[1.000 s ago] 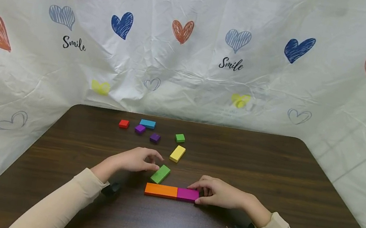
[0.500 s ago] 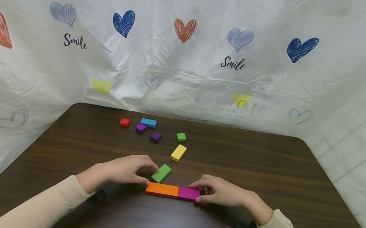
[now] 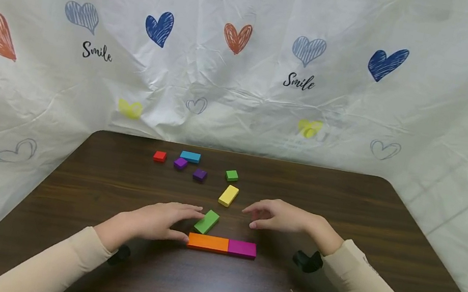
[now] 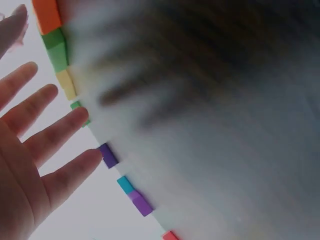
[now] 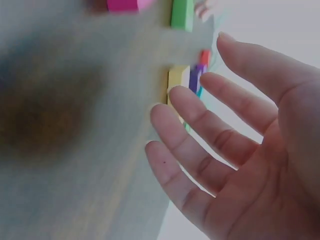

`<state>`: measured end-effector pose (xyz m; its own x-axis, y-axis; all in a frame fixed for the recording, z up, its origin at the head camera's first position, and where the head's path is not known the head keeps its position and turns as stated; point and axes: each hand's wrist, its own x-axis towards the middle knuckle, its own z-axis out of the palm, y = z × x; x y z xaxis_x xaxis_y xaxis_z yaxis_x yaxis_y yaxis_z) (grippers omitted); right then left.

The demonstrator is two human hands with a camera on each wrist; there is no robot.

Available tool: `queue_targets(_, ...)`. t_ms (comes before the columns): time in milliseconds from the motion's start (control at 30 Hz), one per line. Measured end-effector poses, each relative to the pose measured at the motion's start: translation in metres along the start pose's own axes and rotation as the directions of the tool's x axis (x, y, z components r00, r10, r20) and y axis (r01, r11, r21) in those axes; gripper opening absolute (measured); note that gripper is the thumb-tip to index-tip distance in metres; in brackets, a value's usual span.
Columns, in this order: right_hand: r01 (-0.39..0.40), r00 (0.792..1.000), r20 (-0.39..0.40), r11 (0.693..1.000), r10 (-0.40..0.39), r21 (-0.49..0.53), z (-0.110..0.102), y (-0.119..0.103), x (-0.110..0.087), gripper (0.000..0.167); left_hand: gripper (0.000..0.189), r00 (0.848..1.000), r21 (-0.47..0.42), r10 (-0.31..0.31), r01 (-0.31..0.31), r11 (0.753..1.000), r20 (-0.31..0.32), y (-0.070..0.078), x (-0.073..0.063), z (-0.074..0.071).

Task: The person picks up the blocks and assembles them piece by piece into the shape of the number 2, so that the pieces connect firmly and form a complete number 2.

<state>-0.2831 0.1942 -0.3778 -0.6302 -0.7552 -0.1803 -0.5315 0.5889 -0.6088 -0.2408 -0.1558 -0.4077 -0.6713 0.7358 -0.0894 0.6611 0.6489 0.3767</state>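
Note:
An orange block (image 3: 208, 243) and a magenta block (image 3: 242, 249) lie end to end in a row on the dark wooden table. My left hand (image 3: 152, 220) is at the row's left end, its thumb tip at the orange block's end; whether it touches is hard to tell. Its fingers reach toward a slanted green block (image 3: 207, 222) just behind the row. In the left wrist view those fingers (image 4: 62, 135) are spread and nearly straight. My right hand (image 3: 282, 217) hovers right of a yellow block (image 3: 228, 195), fingers loosely bent, holding nothing.
Farther back lie a small green block (image 3: 231, 175), a dark purple block (image 3: 199, 175), a violet block (image 3: 180, 163), a blue block (image 3: 190, 157) and a red block (image 3: 160, 156). A white cloth (image 3: 243, 91) with printed hearts hangs behind the table (image 3: 324, 192).
My right hand has let go of the magenta block and moved up and away from it. My left hand has come down and left from the green block to the orange block's left end.

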Motion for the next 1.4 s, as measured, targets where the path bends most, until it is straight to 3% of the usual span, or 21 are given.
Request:
queue_targets(167, -0.043, 0.999, -0.032, 0.999, 0.044, 0.02, -0.009, 0.008, 0.02, 0.045, 0.061, 1.0, 0.065, -0.011, 0.011, 0.998, 0.006, -0.003, 0.002, 0.0)
queue_targets(433, -0.135, 0.987, -0.083, 0.991, 0.137, 0.024, -0.013, 0.013, 0.053, 0.054, 0.068, 0.997, 0.041, -0.04, 0.038, 0.998, 0.061, -0.003, 0.006, 0.002)
queue_targets(700, -0.2, 0.979, -0.041, 0.98, 0.2, 0.0, -0.008, 0.011, 0.076, 0.066, 0.073, 0.995, 0.026, -0.06, 0.058, 0.998, 0.076, -0.001, 0.003, 0.0)
queue_targets(1033, -0.213, 0.977, -0.027, 0.976, 0.212, -0.039, -0.007, 0.005, 0.086, 0.074, 0.071, 0.996, 0.02, -0.056, 0.055, 0.998, 0.069, -0.002, 0.004, 0.001)
queue_targets(1400, -0.193, 0.981, -0.052, 0.978, 0.189, -0.083, -0.001, 0.001, 0.093, 0.064, 0.071, 0.993, 0.012, -0.092, 0.091, 0.996, 0.075, 0.0, 0.004, -0.002)
